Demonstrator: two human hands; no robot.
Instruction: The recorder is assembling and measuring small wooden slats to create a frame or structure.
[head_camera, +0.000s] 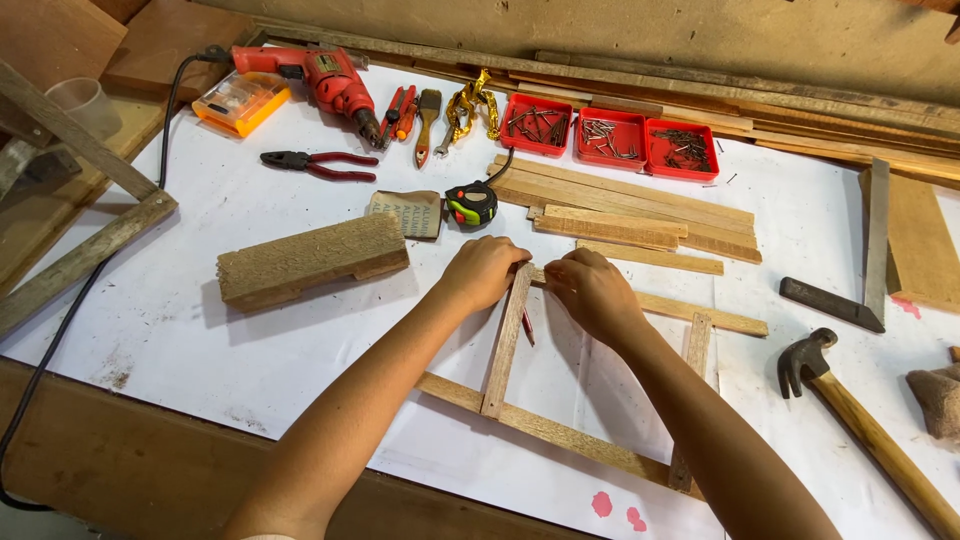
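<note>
The left hand (482, 272) is curling loosely over the top end of an upright wooden slat (506, 345), whose long axis is running away from the person toward both hands. The right hand (592, 292) is pinching beside it, seemingly pressing the upper rail (700, 315).

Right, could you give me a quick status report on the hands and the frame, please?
Left hand and right hand both pressing the upright slat at its top joint. Wooden frame flat on the bench. Nothing blocking.
</note>
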